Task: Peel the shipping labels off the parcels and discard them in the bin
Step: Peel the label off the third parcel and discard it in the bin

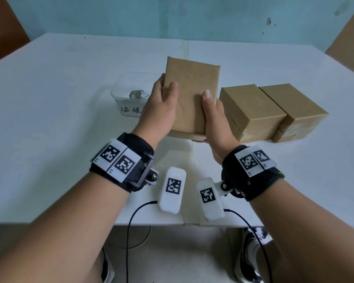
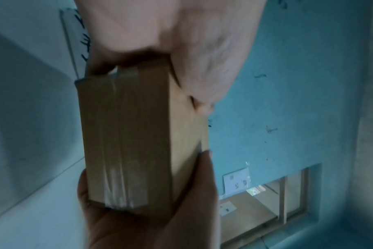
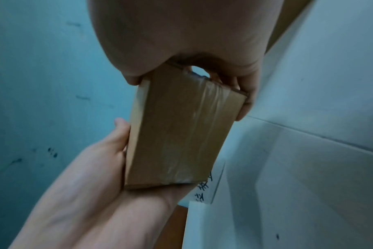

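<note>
We hold a brown parcel (image 1: pixel 190 94) above the white table (image 1: pixel 49 119), tilted up toward us. Our left hand (image 1: pixel 161 107) grips its left edge and our right hand (image 1: pixel 215 117) its right edge, thumbs pressed on the plain top face (no label shows there). Clear tape runs along the near side. The translucent bin (image 1: pixel 127 94) stands behind our left hand; two more parcels (image 1: pixel 274 111) sit touching at the right.
</note>
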Demonstrator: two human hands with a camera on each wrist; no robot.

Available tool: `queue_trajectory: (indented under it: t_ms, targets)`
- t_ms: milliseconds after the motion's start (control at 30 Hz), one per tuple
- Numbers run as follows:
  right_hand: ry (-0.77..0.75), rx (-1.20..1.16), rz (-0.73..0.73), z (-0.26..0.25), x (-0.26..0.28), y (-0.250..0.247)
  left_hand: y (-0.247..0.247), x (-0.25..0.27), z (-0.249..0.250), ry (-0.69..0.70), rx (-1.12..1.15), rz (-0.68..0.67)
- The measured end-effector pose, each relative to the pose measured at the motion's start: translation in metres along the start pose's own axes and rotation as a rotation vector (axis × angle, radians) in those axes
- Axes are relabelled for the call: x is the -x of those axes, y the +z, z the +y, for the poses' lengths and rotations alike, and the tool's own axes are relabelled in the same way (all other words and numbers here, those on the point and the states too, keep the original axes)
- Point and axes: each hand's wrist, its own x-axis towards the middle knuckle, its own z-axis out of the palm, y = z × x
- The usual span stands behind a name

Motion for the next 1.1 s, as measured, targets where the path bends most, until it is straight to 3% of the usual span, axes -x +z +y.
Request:
queue_trajectory:
  t_ms: [100,167,300,400,567,700,900,1100]
  targets:
    - [0.016,-0.052,0.017,0.0,-0.005,-0.007,-0.008,-0.002,-0.005,-0.011,0.121,-0.25]
    - [-0.01,-0.037,0.008,-0.002,-0.005,-0.008,-0.013,0.001,-0.005,0.01,0.132,-0.298]
    - [-0.111,0.072,-0.017,-0.002,-0.001,-0.005,-0.009,0.008,-0.003,0.035,0.188,-0.075]
    - [-0.15,0.093,-0.034,-0.003,-0.001,-0.007,-0.003,0.008,0.0,-0.01,0.233,0.013]
    - [0.094,0.035,-0.181,-0.006,-0.009,-0.018,-0.007,0.001,0.01,-0.215,0.186,0.049]
    - [0.049,0.004,-0.258,-0.015,-0.008,-0.018,-0.006,0.001,0.011,-0.145,0.175,0.063]
    - [-0.157,0.152,0.005,-0.002,0.003,-0.012,0.013,0.013,0.008,-0.018,0.041,0.039]
    - [-0.189,0.172,0.151,0.012,0.008,-0.006,0.021,0.014,0.005,0.032,-0.037,0.062]
